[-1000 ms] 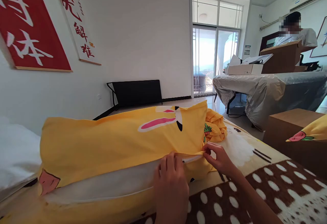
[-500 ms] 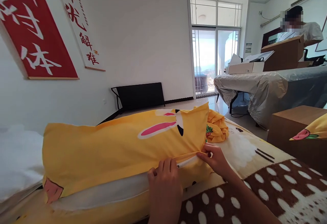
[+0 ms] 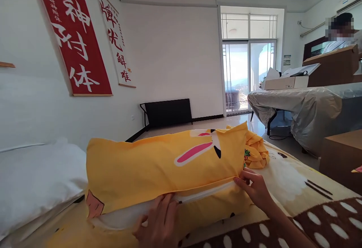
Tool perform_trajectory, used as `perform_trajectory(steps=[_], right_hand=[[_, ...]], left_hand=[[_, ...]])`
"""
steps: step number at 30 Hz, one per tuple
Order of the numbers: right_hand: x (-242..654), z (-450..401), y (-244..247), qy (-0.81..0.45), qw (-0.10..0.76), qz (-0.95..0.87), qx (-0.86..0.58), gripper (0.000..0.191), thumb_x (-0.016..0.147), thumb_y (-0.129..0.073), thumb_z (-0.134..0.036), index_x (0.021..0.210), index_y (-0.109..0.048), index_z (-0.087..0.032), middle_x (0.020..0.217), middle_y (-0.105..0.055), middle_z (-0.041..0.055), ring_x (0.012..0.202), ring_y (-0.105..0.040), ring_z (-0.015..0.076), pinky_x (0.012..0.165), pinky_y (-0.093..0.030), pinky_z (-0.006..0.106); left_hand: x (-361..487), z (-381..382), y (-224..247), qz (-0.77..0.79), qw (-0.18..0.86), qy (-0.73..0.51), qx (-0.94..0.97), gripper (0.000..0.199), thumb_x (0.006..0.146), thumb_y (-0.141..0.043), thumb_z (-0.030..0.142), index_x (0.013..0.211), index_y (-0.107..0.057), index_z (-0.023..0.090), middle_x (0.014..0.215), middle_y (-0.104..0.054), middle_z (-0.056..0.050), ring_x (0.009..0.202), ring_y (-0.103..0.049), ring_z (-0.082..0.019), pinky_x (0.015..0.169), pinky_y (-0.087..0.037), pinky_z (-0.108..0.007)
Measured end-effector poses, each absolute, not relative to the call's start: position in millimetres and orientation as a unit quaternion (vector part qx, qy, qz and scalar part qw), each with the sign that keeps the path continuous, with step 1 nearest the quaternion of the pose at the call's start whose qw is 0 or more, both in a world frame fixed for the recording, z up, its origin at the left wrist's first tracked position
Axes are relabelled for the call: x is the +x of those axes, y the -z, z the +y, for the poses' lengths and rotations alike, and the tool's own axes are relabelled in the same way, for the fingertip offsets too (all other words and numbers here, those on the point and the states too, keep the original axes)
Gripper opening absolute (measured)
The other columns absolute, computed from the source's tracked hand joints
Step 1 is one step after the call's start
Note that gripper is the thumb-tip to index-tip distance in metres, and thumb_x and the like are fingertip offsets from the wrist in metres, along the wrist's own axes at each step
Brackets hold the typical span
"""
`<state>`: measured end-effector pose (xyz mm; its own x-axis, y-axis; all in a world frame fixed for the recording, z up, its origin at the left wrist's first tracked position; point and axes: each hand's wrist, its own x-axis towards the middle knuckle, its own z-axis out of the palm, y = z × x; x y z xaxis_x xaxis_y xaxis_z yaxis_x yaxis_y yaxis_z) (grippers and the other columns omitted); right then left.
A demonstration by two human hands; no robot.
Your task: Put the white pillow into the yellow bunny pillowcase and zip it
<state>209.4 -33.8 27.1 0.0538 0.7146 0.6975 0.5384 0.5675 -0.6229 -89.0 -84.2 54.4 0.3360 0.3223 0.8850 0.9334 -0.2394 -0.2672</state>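
A yellow pillow cover point(image 3: 135, 165) with a pink-eared rabbit print lies across the bed, its long edge open toward me. White filling point(image 3: 121, 216) shows through that opening. My left hand point(image 3: 160, 218) is at the opening's middle, fingers curled at the edge; what they pinch is too small to make out. At the right corner, my right hand point(image 3: 253, 186) pinches the cover's edge between thumb and fingers. Crumpled yellow cloth point(image 3: 257, 152) rests just behind that corner.
A white pillow point(image 3: 42, 180) is at the left. The bed has a brown and cream blanket point(image 3: 316, 218). Cardboard box point(image 3: 342, 157) at right; behind it, a plastic-covered table point(image 3: 313, 104) with boxes and a person point(image 3: 339, 33). A black folded frame point(image 3: 168, 112) leans on the wall.
My left hand has slid left along the opening, and more of the edge shows between my hands. My right hand still pinches the corner. The view has turned left and up.
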Motion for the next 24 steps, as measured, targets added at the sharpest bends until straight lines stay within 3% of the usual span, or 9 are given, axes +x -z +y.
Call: perform_trajectory(steps=[3,9,18,21,24], right_hand=[[210.6,-32.0,-21.8,-0.061,0.559,-0.687,-0.46,0.043,0.087,-0.052,-0.046,0.054,-0.045,-0.019,0.058,-0.041,-0.0014,0.056,-0.041,0.012,0.052,-0.034,0.024],[221.2,-31.7,-19.6,-0.012,0.561,-0.675,-0.478,0.043,0.086,-0.054,-0.047,0.055,-0.045,-0.019,0.058,-0.042,-0.0013,0.057,-0.041,0.0127,0.055,-0.037,0.024],[237.6,-17.3,-9.2,0.032,0.534,-0.67,-0.515,0.041,0.087,-0.051,-0.052,0.061,-0.054,-0.02,0.061,-0.05,-0.0001,0.057,-0.049,0.0136,0.055,-0.042,0.025],[246.3,-15.5,-9.1,0.054,0.487,-0.695,-0.526,0.036,0.088,-0.049,-0.051,0.071,-0.06,-0.021,0.071,-0.06,0.0037,0.068,-0.058,0.0171,0.063,-0.046,0.028],[250.6,-25.5,-15.2,0.13,0.447,-0.714,-0.522,0.031,0.085,-0.052,-0.051,0.096,-0.065,-0.025,0.101,-0.067,0.0092,0.096,-0.062,0.0274,0.078,-0.046,0.04]], left_hand=[[-98.3,-82.5,-53.8,-0.454,0.415,0.391,-0.684,0.019,0.089,-0.046,0.01,0.09,-0.062,0.019,0.103,-0.072,-0.003,0.098,-0.061,-0.02,0.076,-0.027,-0.034],[-122.5,-75.4,-64.6,-0.479,0.435,0.391,-0.655,0.018,0.09,-0.043,0.012,0.084,-0.057,0.022,0.094,-0.072,0.0,0.092,-0.061,-0.019,0.094,-0.021,-0.039],[-196.7,-60.4,-81.5,-0.533,0.47,0.404,-0.576,0.016,0.094,-0.04,0.025,0.085,-0.052,0.018,0.082,-0.069,-0.008,0.079,-0.063,-0.023,0.078,-0.029,-0.038],[-201.0,-63.4,-82.8,-0.513,0.45,0.394,-0.616,0.016,0.094,-0.039,0.025,0.085,-0.051,0.019,0.081,-0.066,-0.007,0.078,-0.061,-0.022,0.077,-0.031,-0.037],[-204.8,-67.4,-83.5,-0.494,0.447,0.373,-0.646,0.013,0.094,-0.04,0.022,0.084,-0.049,0.02,0.078,-0.064,-0.003,0.077,-0.06,-0.02,0.077,-0.03,-0.036]])
